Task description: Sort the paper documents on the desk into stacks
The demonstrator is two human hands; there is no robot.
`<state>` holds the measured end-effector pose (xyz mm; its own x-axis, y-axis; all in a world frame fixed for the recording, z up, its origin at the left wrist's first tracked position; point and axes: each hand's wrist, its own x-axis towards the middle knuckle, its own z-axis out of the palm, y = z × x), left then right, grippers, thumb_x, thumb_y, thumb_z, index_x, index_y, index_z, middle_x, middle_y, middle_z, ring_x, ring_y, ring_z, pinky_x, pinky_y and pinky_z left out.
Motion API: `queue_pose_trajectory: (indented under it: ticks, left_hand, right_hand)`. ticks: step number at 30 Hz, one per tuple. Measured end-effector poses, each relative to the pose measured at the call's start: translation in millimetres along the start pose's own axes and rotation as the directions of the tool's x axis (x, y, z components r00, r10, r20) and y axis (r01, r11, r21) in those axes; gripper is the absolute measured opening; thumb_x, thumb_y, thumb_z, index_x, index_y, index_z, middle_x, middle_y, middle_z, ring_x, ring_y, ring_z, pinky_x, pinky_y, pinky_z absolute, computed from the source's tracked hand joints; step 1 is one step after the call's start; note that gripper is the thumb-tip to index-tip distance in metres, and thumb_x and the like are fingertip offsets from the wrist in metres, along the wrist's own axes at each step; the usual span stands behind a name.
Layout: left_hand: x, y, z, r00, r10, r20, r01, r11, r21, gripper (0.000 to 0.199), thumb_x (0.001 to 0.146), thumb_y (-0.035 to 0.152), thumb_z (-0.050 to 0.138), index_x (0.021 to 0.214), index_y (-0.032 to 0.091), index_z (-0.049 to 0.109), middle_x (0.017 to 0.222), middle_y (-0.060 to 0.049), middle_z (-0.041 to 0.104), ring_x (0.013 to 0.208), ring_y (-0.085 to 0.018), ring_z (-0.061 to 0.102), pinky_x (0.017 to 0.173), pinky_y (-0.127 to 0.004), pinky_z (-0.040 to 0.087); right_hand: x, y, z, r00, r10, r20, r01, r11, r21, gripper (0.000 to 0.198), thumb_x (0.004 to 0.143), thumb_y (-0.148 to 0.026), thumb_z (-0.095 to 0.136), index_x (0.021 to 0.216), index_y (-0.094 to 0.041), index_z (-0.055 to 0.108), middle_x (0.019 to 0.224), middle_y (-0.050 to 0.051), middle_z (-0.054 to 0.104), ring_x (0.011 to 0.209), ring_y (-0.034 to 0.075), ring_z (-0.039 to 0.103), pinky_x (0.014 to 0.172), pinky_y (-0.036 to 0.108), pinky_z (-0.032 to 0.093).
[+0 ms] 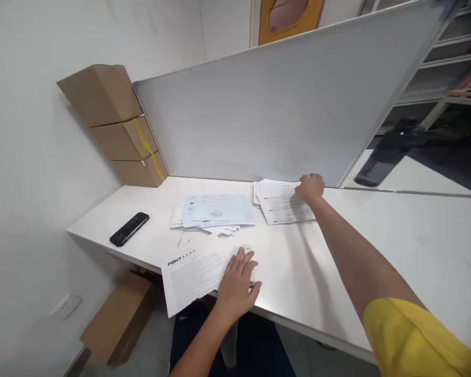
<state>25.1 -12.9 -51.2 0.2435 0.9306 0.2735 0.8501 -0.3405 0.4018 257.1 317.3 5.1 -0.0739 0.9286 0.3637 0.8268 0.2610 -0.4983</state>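
My left hand (237,283) lies flat near the table's front edge, fingers spread. It rests on the edge of a printed sheet (194,280) headed "PONY", which overhangs the edge. Partly under its fingers is a small cream-coloured item (253,271) that I cannot identify. My right hand (311,188) reaches to the back, its fingers closed at the upper right corner of a printed sheet (284,205) on a stack of papers. Its fingertips are partly hidden. Between them and to the left lies another paper pile, topped by a light blue sheet (220,208) with a red stamp.
A black phone (129,229) lies at the left of the white table (361,262). Cardboard boxes (121,139) are stacked at the back left, beside a grey partition (259,115). Behind it on the right is a dark bottle (380,162). Another box (115,319) is on the floor.
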Motion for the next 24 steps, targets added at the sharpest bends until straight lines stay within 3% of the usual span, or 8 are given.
queue_pose_trajectory:
  ticks: [3, 7, 11, 13, 16, 18, 21, 24]
  left_hand:
    - [-2, 2, -2, 1.0, 0.001, 0.004, -0.001, 1.0, -0.009, 0.038, 0.091, 0.024, 0.053, 0.129, 0.023, 0.049, 0.152, -0.009, 0.045, 0.151, -0.028, 0.021, 0.12, -0.053, 0.032]
    - [-8, 0, -2, 0.998, 0.01, -0.064, -0.011, 1.0, -0.016, 0.054, 0.089, 0.024, 0.054, 0.141, 0.02, 0.039, 0.155, -0.012, 0.04, 0.152, -0.029, 0.017, 0.119, -0.054, 0.034]
    - [-13, 2, 9, 0.983, 0.037, -0.179, -0.042, 0.999, -0.022, 0.074, 0.087, 0.022, 0.055, 0.152, 0.02, 0.019, 0.161, -0.013, 0.029, 0.152, -0.031, 0.013, 0.12, -0.059, 0.029]
    - [-23, 8, 12, 0.959, -0.038, -0.279, 0.022, 0.998, -0.058, 0.08, 0.088, 0.021, 0.054, 0.155, 0.023, 0.01, 0.161, -0.013, 0.027, 0.152, -0.032, 0.011, 0.12, -0.064, 0.023]
    - [-50, 13, 3, 0.872, -0.245, -0.424, 0.197, 0.968, -0.154, 0.082, 0.09, 0.022, 0.049, 0.157, 0.026, 0.002, 0.161, -0.014, 0.028, 0.152, -0.035, 0.008, 0.117, -0.072, 0.019]
    - [-72, 6, -15, 0.819, -0.335, -0.465, 0.286, 0.942, -0.176, 0.077, 0.091, 0.024, 0.049, 0.157, 0.026, 0.009, 0.159, -0.015, 0.031, 0.152, -0.038, 0.007, 0.115, -0.075, 0.014]
    - [-101, -15, -43, 0.763, -0.423, -0.489, 0.388, 0.905, -0.177, 0.066, 0.09, 0.025, 0.052, 0.152, 0.027, 0.029, 0.158, -0.014, 0.035, 0.152, -0.041, 0.002, 0.114, -0.076, 0.003]
    - [-119, -34, -47, 0.616, -0.58, -0.533, 0.448, 0.814, -0.369, 0.062, 0.09, 0.029, 0.056, 0.148, 0.027, 0.035, 0.159, -0.012, 0.032, 0.152, -0.038, -0.002, 0.117, -0.071, 0.002]
  right_hand:
    - [-21, -29, 17, 0.997, -0.049, 0.052, 0.043, 0.994, 0.099, 0.049, 0.062, -0.02, 0.065, 0.112, -0.019, 0.065, 0.141, 0.018, 0.05, 0.136, 0.046, 0.033, 0.107, 0.065, 0.029]
    - [-70, -71, 35, 0.926, -0.297, 0.233, 0.236, 0.937, 0.256, 0.047, 0.065, -0.02, 0.068, 0.112, -0.028, 0.065, 0.14, 0.011, 0.053, 0.137, 0.042, 0.035, 0.111, 0.061, 0.029]
    - [-111, -110, 60, 0.861, -0.451, 0.236, 0.402, 0.886, 0.23, 0.042, 0.079, -0.026, 0.061, 0.121, -0.028, 0.06, 0.145, 0.01, 0.05, 0.14, 0.037, 0.035, 0.114, 0.058, 0.026]
    - [-118, -126, 74, 0.846, -0.457, 0.274, 0.42, 0.888, 0.185, 0.046, 0.084, -0.029, 0.058, 0.13, -0.025, 0.055, 0.15, 0.012, 0.045, 0.143, 0.035, 0.031, 0.115, 0.056, 0.024]
    - [-115, -140, 86, 0.868, -0.344, 0.357, 0.326, 0.939, 0.112, 0.06, 0.084, -0.036, 0.06, 0.14, -0.018, 0.045, 0.148, 0.016, 0.046, 0.14, 0.037, 0.037, 0.114, 0.052, 0.028]
    - [-112, -142, 86, 0.864, -0.295, 0.409, 0.28, 0.955, 0.097, 0.066, 0.084, -0.04, 0.062, 0.143, -0.019, 0.043, 0.142, 0.017, 0.051, 0.132, 0.037, 0.045, 0.11, 0.05, 0.032]
    - [-116, -140, 76, 0.834, -0.327, 0.445, 0.317, 0.943, 0.1, 0.061, 0.086, -0.038, 0.061, 0.144, -0.025, 0.046, 0.129, 0.014, 0.061, 0.125, 0.037, 0.051, 0.106, 0.048, 0.034]
    - [-125, -140, 61, 0.83, -0.4, 0.389, 0.436, 0.9, -0.004, 0.047, 0.094, -0.026, 0.046, 0.14, -0.02, 0.052, 0.117, 0.016, 0.067, 0.119, 0.037, 0.054, 0.104, 0.051, 0.033]
